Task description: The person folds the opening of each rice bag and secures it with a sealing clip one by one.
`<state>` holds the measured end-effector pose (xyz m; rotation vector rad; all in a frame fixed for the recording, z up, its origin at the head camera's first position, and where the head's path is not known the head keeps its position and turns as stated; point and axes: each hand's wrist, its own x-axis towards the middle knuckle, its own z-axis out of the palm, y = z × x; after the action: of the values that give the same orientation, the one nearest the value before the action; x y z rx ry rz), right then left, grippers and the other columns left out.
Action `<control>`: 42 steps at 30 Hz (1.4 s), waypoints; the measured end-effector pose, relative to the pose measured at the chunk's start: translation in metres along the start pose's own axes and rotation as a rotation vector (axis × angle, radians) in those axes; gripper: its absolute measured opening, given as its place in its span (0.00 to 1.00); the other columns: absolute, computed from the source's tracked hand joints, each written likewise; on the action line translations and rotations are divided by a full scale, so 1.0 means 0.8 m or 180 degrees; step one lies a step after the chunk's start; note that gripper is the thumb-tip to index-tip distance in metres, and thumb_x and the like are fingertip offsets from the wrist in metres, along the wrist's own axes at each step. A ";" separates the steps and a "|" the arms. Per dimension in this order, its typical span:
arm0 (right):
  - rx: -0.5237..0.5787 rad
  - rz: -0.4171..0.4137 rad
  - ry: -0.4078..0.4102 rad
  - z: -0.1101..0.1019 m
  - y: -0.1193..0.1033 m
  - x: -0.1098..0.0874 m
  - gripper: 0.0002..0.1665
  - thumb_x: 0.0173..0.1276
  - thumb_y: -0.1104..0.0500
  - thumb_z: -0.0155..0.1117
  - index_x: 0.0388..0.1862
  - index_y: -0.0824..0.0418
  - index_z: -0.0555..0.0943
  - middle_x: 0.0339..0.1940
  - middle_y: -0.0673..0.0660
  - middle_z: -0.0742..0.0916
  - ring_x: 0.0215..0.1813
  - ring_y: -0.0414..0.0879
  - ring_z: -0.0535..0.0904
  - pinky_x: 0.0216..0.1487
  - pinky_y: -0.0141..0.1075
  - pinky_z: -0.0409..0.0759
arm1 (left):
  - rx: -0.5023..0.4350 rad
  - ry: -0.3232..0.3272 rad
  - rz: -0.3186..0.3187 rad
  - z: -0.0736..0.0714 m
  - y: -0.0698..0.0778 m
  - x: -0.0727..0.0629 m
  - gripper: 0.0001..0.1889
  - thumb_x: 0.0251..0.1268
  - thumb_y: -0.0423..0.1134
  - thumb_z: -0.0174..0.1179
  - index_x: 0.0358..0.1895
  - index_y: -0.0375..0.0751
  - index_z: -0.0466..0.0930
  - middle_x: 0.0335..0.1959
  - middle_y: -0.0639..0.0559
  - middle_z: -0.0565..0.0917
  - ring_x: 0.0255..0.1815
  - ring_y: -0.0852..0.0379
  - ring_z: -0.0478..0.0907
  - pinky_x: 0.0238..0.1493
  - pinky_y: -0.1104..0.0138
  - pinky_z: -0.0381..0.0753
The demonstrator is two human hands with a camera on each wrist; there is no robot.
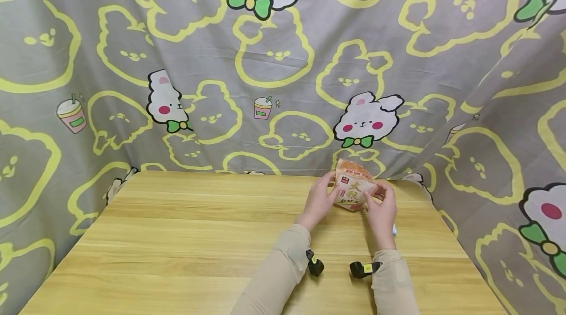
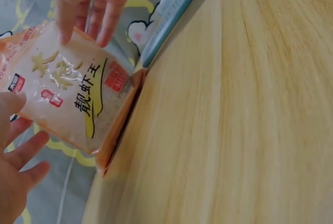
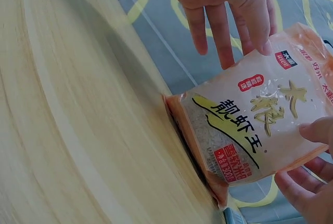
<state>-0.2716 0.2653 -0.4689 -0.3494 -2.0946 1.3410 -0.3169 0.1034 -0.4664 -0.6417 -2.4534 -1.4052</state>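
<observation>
A plastic bag of rice (image 1: 352,187), orange-edged with a pale front and gold and black lettering, stands tilted on its lower edge near the back of the table. Grains show through its clear part in the right wrist view. My left hand (image 1: 321,197) holds its left side, thumb on the front and fingers behind. On the opposite side my right hand (image 1: 382,207) pinches it in the same manner. The left wrist view shows my left hand (image 2: 18,161) at the lower left; in the right wrist view my right hand (image 3: 312,177) is at the lower right.
The wooden table (image 1: 190,236) ends at a grey patterned curtain (image 1: 283,69) behind and at both sides. Close to the bag lies a teal-edged object (image 2: 174,21), partly hidden behind my right wrist in the head view; its kind cannot be told.
</observation>
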 end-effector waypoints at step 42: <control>-0.0010 0.0012 0.0328 0.004 -0.002 -0.005 0.15 0.65 0.67 0.64 0.49 0.70 0.75 0.43 0.64 0.83 0.39 0.29 0.72 0.43 0.24 0.69 | -0.0081 0.0400 -0.0049 0.007 0.007 -0.001 0.04 0.70 0.38 0.57 0.44 0.44 0.74 0.50 0.48 0.86 0.47 0.53 0.86 0.49 0.67 0.84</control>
<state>-0.2703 0.2602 -0.4703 -0.4151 -2.0120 1.2944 -0.3136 0.1107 -0.4653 -0.5240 -2.3517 -1.4387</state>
